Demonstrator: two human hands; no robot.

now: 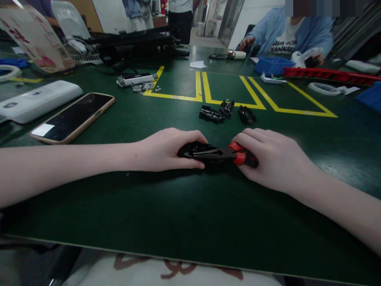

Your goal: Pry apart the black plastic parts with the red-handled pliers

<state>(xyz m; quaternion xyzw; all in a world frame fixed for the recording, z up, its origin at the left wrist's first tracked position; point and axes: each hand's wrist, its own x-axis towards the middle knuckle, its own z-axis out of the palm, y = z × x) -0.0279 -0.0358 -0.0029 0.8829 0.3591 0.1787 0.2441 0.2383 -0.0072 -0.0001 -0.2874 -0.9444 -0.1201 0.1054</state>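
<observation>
My right hand (264,155) is closed around the red and black handles of a pair of pliers (222,153), whose dark jaws point left. Between the thumb and fingers of my left hand (171,153) is a black plastic part (186,150). The pliers' long jaws lie over or against this part; exactly where they meet is too dark to tell. Just beyond my hands, several small black parts (212,113) rest on the green table, among them a rounded black piece (247,114).
On the left lie a phone (74,117) and a long white device (41,99). White and grey parts (138,80) sit near yellow tape outlines (175,96). Farther right are a blue bin (270,66), a red strip (327,74) and a tape roll (324,88). A person sits across the table.
</observation>
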